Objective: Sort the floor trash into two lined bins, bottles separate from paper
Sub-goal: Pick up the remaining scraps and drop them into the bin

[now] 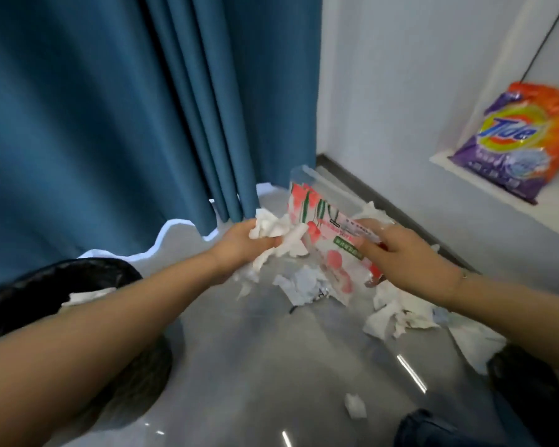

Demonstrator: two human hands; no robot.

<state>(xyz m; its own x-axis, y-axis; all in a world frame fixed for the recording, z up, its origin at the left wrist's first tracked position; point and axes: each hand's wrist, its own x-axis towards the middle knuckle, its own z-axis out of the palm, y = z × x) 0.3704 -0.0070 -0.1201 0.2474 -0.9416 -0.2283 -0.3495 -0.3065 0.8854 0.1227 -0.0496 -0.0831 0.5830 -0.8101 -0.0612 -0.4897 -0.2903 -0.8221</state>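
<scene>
The floor (271,366) is a smooth, glossy grey surface that mirrors light streaks; the curtain (110,108) is matt blue woven cloth hanging in soft folds. The crumpled tissue (271,227) and the scattered scraps (397,314) are matt white paper, creased and rough-edged. The printed wrapper (323,227), the detergent bag (523,140) and the black bin liner (78,272) are thin, shiny plastic film.

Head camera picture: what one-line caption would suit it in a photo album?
Left hand grips crumpled tissues, right hand holds a floral plastic wrapper above paper-strewn floor.
</scene>
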